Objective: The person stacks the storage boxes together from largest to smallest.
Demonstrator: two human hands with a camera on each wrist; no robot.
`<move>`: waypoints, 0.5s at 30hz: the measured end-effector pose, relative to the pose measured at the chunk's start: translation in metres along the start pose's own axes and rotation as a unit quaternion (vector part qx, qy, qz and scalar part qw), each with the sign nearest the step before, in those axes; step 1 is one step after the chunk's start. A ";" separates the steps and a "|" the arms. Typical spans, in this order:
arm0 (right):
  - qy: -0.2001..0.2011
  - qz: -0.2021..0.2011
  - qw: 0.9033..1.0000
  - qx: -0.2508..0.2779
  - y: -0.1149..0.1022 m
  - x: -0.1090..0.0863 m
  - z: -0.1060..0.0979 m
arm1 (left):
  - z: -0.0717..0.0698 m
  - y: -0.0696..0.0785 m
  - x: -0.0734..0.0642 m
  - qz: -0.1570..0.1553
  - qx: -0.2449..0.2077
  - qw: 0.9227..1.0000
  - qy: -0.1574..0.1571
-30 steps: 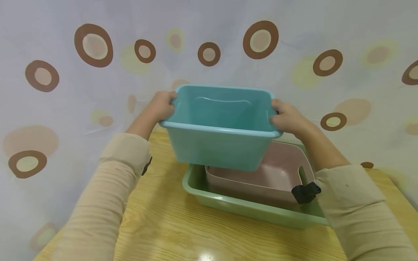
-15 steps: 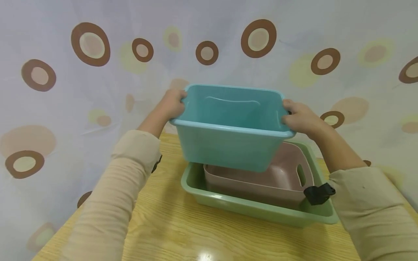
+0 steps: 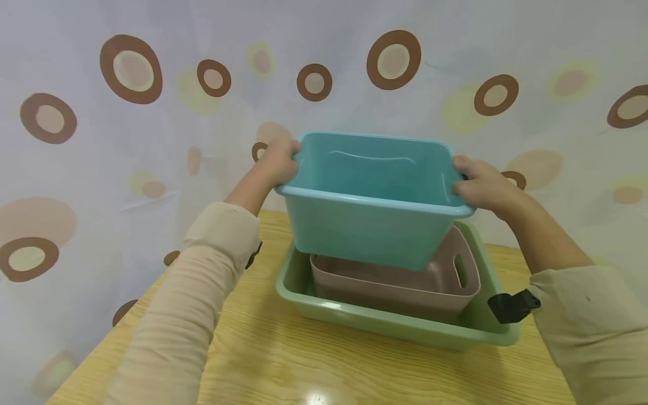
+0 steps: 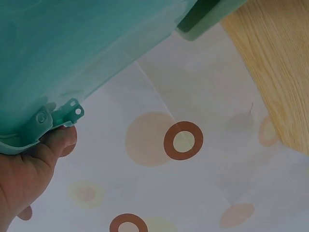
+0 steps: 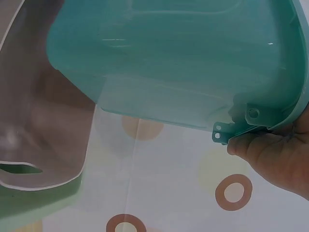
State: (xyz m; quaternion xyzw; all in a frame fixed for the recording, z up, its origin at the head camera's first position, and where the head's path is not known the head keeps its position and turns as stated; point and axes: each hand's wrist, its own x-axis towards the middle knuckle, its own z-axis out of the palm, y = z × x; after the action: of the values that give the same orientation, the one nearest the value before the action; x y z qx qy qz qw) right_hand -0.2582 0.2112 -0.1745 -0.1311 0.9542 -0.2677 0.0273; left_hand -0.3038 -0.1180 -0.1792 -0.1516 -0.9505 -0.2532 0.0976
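Note:
A teal plastic bin (image 3: pixel 359 230) hangs tilted in the air, its inside facing me. My left hand (image 3: pixel 278 160) grips its left rim, and my right hand (image 3: pixel 483 183) grips the rim on the right. Both wrist views show fingers curled under the rim beside small moulded tabs; the left wrist view has the left hand (image 4: pixel 29 176), the right wrist view the right hand (image 5: pixel 275 154). Below and behind the bin, a pinkish-brown basket (image 3: pixel 395 292) with a handle slot sits inside a larger green tub (image 3: pixel 385 329). The raised bin hides part of both.
The green tub stands on a wooden table (image 3: pixel 283 371). Behind the table hangs a pale curtain (image 3: pixel 344 34) printed with brown rings. A black wrist mount (image 3: pixel 513 306) sits at my right cuff, in front of the tub's right end.
Both hands have carried the teal bin to the right at about the same height. The basket and tub stay on the table; the view has shifted slightly.

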 end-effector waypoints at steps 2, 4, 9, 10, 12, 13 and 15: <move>-0.003 0.002 1.000 -0.001 0.003 -0.002 -0.001 | 0.003 0.002 0.001 0.003 -0.003 1.000 0.001; -0.006 0.005 1.000 0.001 0.006 -0.004 -0.003 | 0.005 0.004 0.002 0.008 -0.003 1.000 0.004; -0.011 0.024 1.000 -0.008 0.015 -0.009 -0.008 | 0.012 0.013 0.004 0.007 -0.011 1.000 0.004; -0.011 0.028 0.999 -0.010 0.016 -0.010 -0.009 | 0.014 0.015 0.004 0.006 -0.011 1.000 0.004; -0.008 0.031 0.999 -0.021 0.021 -0.012 -0.009 | 0.017 0.018 0.005 0.005 -0.010 1.000 0.005; -0.005 0.032 0.999 -0.026 0.023 -0.013 -0.010 | 0.018 0.020 0.005 0.004 -0.010 1.000 0.004; -0.002 0.031 0.999 -0.028 0.028 -0.016 -0.010 | 0.022 0.024 0.005 0.005 -0.015 1.000 0.004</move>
State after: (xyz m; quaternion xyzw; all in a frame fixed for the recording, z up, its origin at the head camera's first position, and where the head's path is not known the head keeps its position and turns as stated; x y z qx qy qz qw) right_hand -0.2508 0.2432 -0.1806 -0.1023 0.9650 -0.2393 0.0335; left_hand -0.3032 -0.0862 -0.1856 -0.1564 -0.9454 -0.2675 0.1008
